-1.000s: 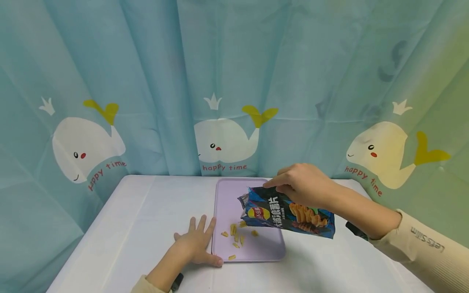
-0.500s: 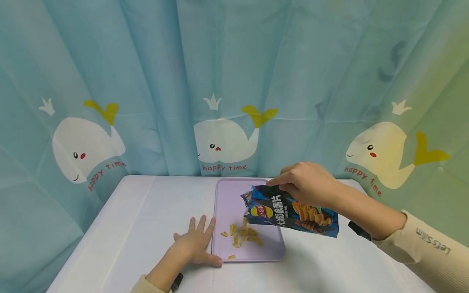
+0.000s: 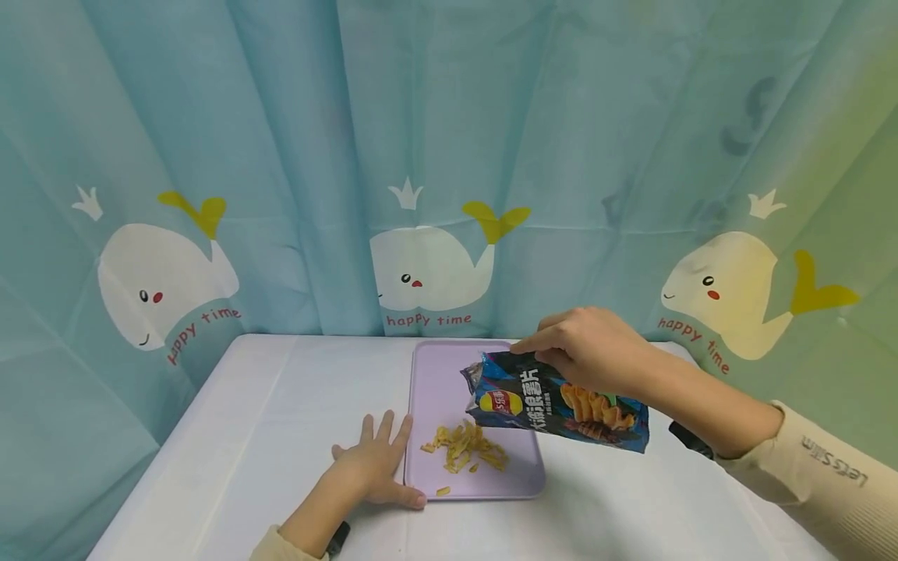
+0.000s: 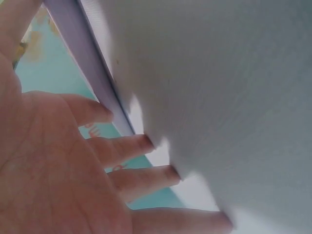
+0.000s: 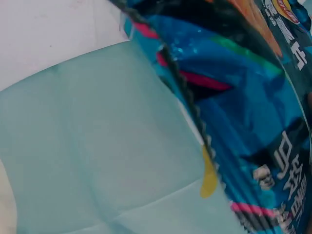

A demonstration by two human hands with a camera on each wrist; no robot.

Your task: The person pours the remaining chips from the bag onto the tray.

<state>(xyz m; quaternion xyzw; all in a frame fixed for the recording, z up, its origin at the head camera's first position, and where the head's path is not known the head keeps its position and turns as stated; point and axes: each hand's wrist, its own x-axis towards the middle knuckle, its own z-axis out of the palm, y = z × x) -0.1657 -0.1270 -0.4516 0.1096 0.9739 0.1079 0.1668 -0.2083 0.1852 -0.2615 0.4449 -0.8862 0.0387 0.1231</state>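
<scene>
Yellow chips (image 3: 461, 447) are now forming a bigger heap on the tray (image 3: 442, 386), so the pouring is apparently progressing. The right hand (image 3: 588, 351) is pinching the bag (image 3: 550, 409), its mouth hanging over the tray; the left hand (image 3: 372, 470), fingers spread wide, is resting at the tray's edge.

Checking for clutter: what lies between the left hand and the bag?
In the head view, a pile of chips on the tray lies between the left hand and the bag.
</scene>
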